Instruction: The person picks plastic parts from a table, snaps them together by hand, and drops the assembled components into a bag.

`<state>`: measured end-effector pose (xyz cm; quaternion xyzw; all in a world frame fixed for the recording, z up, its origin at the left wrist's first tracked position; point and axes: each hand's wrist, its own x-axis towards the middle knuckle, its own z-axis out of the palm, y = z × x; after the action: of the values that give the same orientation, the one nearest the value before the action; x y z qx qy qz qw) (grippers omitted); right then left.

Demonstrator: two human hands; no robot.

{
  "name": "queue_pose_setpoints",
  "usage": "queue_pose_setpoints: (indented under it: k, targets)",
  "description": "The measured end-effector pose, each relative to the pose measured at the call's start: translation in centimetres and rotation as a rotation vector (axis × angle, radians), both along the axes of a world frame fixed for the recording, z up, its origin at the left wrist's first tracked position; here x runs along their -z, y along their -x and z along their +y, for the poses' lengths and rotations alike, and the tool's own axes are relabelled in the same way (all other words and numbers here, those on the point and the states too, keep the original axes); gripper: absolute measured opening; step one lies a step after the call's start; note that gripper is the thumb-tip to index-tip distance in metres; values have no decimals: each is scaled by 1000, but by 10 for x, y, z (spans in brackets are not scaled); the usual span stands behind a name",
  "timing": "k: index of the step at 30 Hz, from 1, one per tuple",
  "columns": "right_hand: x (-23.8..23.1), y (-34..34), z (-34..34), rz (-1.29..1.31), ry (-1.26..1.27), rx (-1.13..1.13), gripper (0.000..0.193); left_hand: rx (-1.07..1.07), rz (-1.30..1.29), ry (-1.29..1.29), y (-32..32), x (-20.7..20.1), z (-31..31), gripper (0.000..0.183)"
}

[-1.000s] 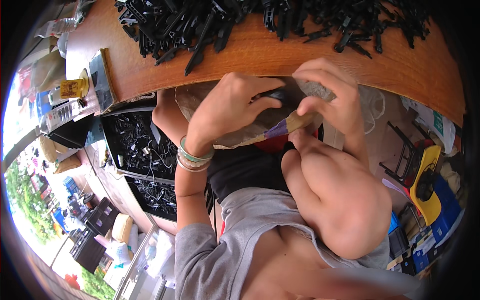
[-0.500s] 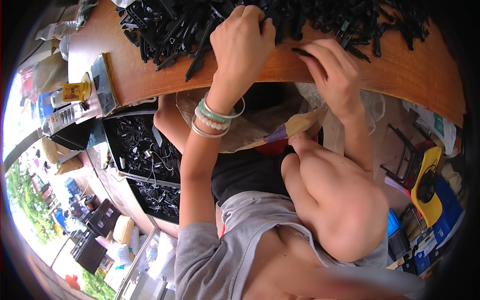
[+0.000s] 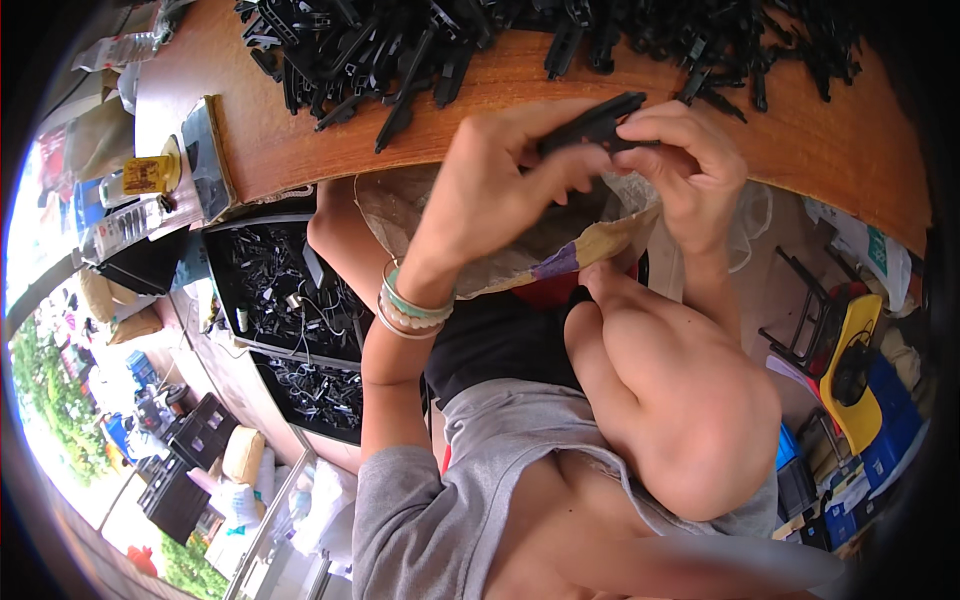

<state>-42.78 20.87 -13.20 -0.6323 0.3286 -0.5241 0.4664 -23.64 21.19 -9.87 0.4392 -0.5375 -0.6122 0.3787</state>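
One slim black plastic piece (image 3: 590,124) is gripped by both the left hand (image 3: 485,185) and the right hand (image 3: 692,168). It is above an open bag (image 3: 605,242), near the front edge of the wooden table (image 3: 300,150).

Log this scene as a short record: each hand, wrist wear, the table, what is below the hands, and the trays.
Left hand: fingers around one end of a black part
Right hand: fingers at its other end; exact contact unclear
Wrist wear: bracelets, left wrist
Table: brown, bearing a heap of black parts
Below hands: open sack, purple patch near its rim
Trays: two, black, holding small dark pieces
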Motion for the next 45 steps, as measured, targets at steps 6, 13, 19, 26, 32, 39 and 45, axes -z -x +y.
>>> queue_pose_setpoints:
  k: [6, 13, 19, 26, 32, 39, 45]
  targets:
    - [-3, -7, 9, 140, 90, 156, 27, -74, -284, 385, 4, 11, 7, 33]
    - [-7, -8, 10, 349, 230, 192, 40, 31, -430, 655, -3, 6, 7, 32]
    - [4, -7, 12, 280, 208, 237, 38, 43, -411, 619, -3, 7, 5, 30]
    - [-7, -2, 7, 278, 81, 29, 29, 91, -349, 444, -21, 11, 8, 31]
    - [0, 45, -5, 476, 75, 459, 22, 259, -620, 494, -32, 9, -5, 23]
    - [13, 50, -13, 1067, 330, 668, 15, -250, -770, 830, 14, 30, -64, 20]
    - [18, 28, -9, 696, 259, 629, 17, -209, -945, 794, 17, 39, -68, 28]
